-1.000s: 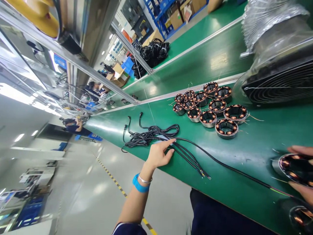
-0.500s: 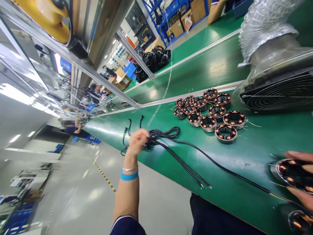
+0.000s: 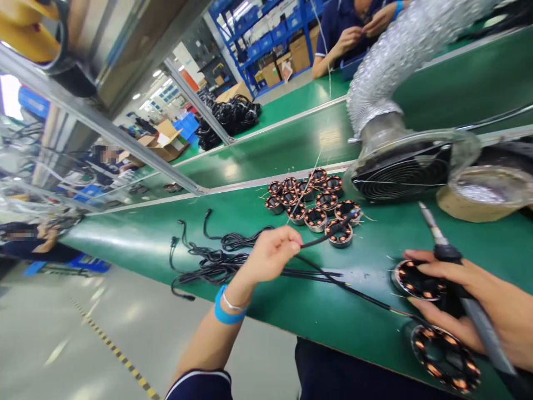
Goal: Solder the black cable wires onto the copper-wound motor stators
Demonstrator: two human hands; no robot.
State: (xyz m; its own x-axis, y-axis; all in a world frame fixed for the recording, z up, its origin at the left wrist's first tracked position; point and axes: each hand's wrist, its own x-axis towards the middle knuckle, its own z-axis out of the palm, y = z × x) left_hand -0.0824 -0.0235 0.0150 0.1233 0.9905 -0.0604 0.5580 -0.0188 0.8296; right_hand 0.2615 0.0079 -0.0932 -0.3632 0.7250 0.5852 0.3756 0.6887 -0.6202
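My left hand [image 3: 275, 253], closed in a pinch, holds a black cable [image 3: 314, 243] near its end. The free end, with small coloured wire tips, reaches over the nearest of the grouped motor stators [image 3: 315, 219]. My right hand [image 3: 485, 303] grips a motor stator [image 3: 420, 279] with copper windings between thumb and fingers. A soldering iron [image 3: 447, 253] lies in the same hand, its metal tip pointing up and away. Just below sits another stator [image 3: 445, 358], with a second black cable [image 3: 366, 297] running to it. More coiled cables [image 3: 220, 266] lie left of my left hand.
A fume extractor fan [image 3: 402, 175] with a silver flexible duct [image 3: 375, 83] stands behind the stators, beside a tape-coloured round container [image 3: 485, 194]. A metal post [image 3: 200, 100] crosses the left. Across the green bench [image 3: 137, 233], a co-worker's hands [image 3: 353, 36] are busy near a blue bin.
My left hand has moved from the cable bundle rightward, now with a cable end in its fingers. The view has swung right, bringing the soldering iron and the whole right hand into sight.
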